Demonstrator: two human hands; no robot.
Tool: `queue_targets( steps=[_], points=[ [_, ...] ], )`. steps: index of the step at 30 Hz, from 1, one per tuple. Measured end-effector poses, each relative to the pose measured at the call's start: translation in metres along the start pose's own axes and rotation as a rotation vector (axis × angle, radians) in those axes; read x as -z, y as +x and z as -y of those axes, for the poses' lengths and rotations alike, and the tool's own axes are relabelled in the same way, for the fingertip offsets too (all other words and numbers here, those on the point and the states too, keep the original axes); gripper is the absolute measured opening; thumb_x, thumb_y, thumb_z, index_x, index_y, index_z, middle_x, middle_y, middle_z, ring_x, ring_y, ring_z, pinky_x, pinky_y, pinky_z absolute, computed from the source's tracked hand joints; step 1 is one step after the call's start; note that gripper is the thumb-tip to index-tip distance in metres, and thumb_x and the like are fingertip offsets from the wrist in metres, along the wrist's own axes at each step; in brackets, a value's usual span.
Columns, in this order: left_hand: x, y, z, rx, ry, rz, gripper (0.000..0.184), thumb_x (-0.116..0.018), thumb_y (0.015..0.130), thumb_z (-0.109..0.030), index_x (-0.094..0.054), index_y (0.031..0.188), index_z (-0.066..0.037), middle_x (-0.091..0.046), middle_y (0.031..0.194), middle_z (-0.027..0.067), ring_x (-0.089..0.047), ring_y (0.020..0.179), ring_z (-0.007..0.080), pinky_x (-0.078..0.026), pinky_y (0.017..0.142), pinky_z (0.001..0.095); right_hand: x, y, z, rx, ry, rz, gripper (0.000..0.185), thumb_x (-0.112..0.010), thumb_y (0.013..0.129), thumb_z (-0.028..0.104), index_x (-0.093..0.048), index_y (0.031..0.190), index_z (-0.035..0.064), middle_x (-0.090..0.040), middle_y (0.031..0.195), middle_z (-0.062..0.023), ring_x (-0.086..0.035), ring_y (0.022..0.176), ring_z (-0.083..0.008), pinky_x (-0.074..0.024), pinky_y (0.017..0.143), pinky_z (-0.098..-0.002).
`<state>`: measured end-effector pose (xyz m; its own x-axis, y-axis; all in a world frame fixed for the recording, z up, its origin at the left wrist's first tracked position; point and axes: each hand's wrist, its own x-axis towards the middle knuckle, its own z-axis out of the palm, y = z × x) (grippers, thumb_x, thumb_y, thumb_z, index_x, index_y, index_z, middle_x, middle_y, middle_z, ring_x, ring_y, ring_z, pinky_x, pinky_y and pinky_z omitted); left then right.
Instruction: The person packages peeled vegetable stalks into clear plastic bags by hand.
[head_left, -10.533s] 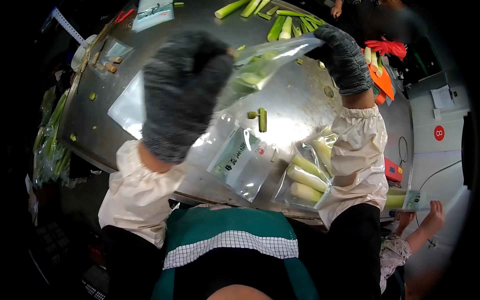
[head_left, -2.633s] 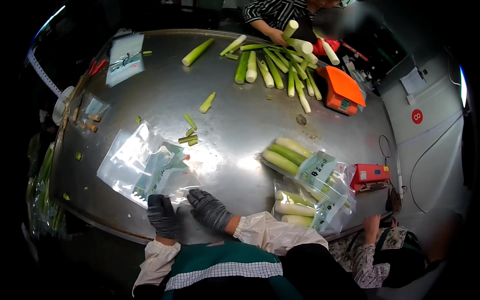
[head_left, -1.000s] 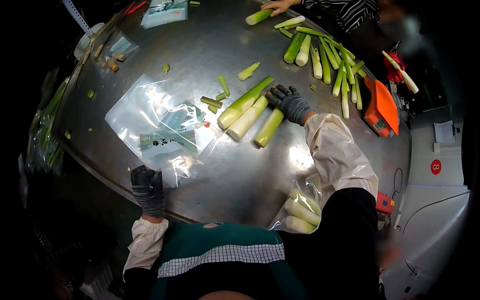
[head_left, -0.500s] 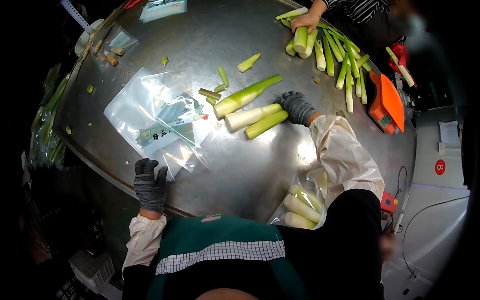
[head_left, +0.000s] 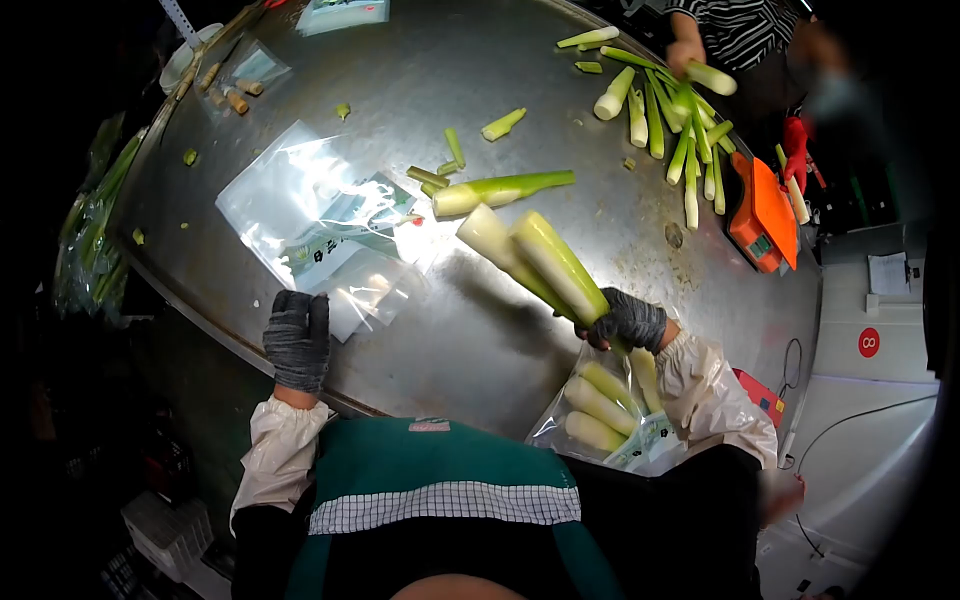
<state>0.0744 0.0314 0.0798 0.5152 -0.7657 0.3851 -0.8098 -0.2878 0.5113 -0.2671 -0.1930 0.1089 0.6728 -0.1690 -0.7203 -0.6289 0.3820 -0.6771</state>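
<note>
My right hand (head_left: 632,322), in a grey glove, grips two peeled water bamboo shoots (head_left: 545,262) by their green ends. Their thick pale ends point up and left above the metal table. Just below that hand sits a clear bag (head_left: 637,447) with several shoots inside. My left hand (head_left: 297,342), gloved too, is at the table's near edge with its fingers drawn together and nothing visible in them. Flat clear printed bags (head_left: 290,200) lie beside it. Another shoot (head_left: 500,192) rests on the table behind the held pair.
Cut pieces (head_left: 450,150) are scattered mid-table. An orange scale (head_left: 765,215) stands at the right edge. Across the table a co-worker's hand (head_left: 686,52) holds a shoot over a pile of shoots (head_left: 690,125). A small bag with brown-ended pieces (head_left: 250,85) is at the far left.
My right hand has taken hold of two shoots and drawn them toward me, lifted off the table. My left thumb has closed toward the fingers. The co-worker's hand moved right with a shoot.
</note>
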Motion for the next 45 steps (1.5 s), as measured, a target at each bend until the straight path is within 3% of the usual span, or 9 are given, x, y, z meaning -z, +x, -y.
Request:
queue_targets(
  steps=[4,8,13,16,29,33,39,43,45],
  points=[
    [-0.007,0.005,-0.005,-0.055,-0.001,-0.026,0.008,-0.055,0.074,-0.008,-0.051,0.068,-0.004,-0.05,0.066,0.0135,-0.05,0.061,0.0314,-0.04,0.052,0.0391,-0.046,-0.021,0.007,-0.02,0.467,0.174,0.053,-0.062,0.06,0.001,-0.045,0.11,-0.001,-0.049,0.063,-0.0049,-0.047,0.045,-0.0079,-0.0398,0.042,-0.017],
    [-0.02,0.008,-0.011,-0.101,0.007,-0.083,0.007,-0.054,0.075,-0.011,-0.051,0.071,-0.006,-0.05,0.067,0.0143,-0.05,0.06,0.0321,-0.041,0.052,0.0396,-0.071,-0.019,0.002,-0.028,0.561,0.261,0.053,-0.062,0.06,-0.001,-0.044,0.11,-0.0009,-0.049,0.064,-0.005,-0.048,0.046,-0.0089,-0.0403,0.041,-0.0178],
    [-0.032,0.002,-0.016,-0.084,-0.012,-0.024,0.01,-0.051,0.077,-0.014,-0.049,0.072,-0.006,-0.049,0.069,0.0163,-0.05,0.062,0.0332,-0.042,0.055,0.0403,-0.098,-0.009,0.014,-0.04,0.35,0.209,0.049,-0.064,0.061,0.002,-0.046,0.106,-0.0013,-0.051,0.065,-0.005,-0.05,0.051,-0.0098,-0.0411,0.047,-0.0197],
    [-0.032,0.001,-0.015,-0.072,-0.033,-0.025,0.009,-0.051,0.077,-0.011,-0.05,0.072,-0.003,-0.049,0.069,0.0159,-0.05,0.063,0.0344,-0.041,0.054,0.04,-0.115,0.002,0.011,0.02,-0.04,0.022,0.037,-0.058,0.07,0.006,-0.047,0.105,-0.0006,-0.052,0.066,-0.0034,-0.049,0.051,-0.0089,-0.0421,0.046,-0.0215],
    [-0.03,-0.015,-0.015,-0.036,0.083,0.322,0.018,-0.045,0.08,-0.024,-0.048,0.074,-0.007,-0.049,0.077,0.0143,-0.054,0.052,0.0316,-0.043,0.046,0.0423,-0.139,0.034,-0.008,0.071,0.196,0.024,0.022,-0.055,0.072,0.011,-0.049,0.087,-0.0052,-0.052,0.065,-0.0059,-0.049,0.05,-0.0104,-0.0423,0.048,-0.0223],
    [-0.032,-0.012,-0.023,-0.001,0.095,0.41,0.016,-0.051,0.078,-0.022,-0.05,0.076,-0.006,-0.049,0.076,0.0141,-0.053,0.056,0.0323,-0.042,0.048,0.0412,-0.142,0.041,-0.006,0.082,0.209,0.009,0.032,-0.055,0.071,0.01,-0.045,0.097,-0.0036,-0.053,0.069,-0.0076,-0.049,0.051,-0.01,-0.042,0.049,-0.0203],
    [-0.025,-0.001,-0.034,-0.149,-0.026,0.018,0.015,-0.059,0.072,-0.016,-0.054,0.082,-0.006,-0.051,0.084,0.0135,-0.055,0.064,0.028,-0.044,0.05,0.0366,-0.145,0.052,-0.003,0.087,0.315,-0.026,0.036,-0.054,0.072,0.012,-0.044,0.102,-0.0056,-0.058,0.075,-0.0111,-0.051,0.051,-0.0106,-0.0435,0.049,-0.0207],
    [-0.022,-0.02,-0.037,-0.388,-0.078,0.111,0.026,-0.059,0.067,-0.006,-0.057,0.093,-0.007,-0.053,0.071,0.0094,-0.055,0.06,0.0257,-0.045,0.049,0.0331,-0.148,0.052,-0.007,0.065,0.401,-0.031,0.035,-0.055,0.071,0.012,-0.046,0.101,-0.0055,-0.059,0.074,-0.0101,-0.051,0.051,-0.0095,-0.0431,0.049,-0.0203],
    [-0.026,-0.031,-0.039,-0.326,-0.055,0.188,0.03,-0.057,0.066,-0.003,-0.057,0.095,-0.008,-0.053,0.068,0.0087,-0.055,0.058,0.0259,-0.044,0.048,0.0339,-0.147,0.052,-0.009,0.07,0.417,-0.038,0.035,-0.055,0.071,0.012,-0.046,0.101,-0.0054,-0.059,0.074,-0.01,-0.051,0.051,-0.0096,-0.0431,0.049,-0.0204]
  ],
)
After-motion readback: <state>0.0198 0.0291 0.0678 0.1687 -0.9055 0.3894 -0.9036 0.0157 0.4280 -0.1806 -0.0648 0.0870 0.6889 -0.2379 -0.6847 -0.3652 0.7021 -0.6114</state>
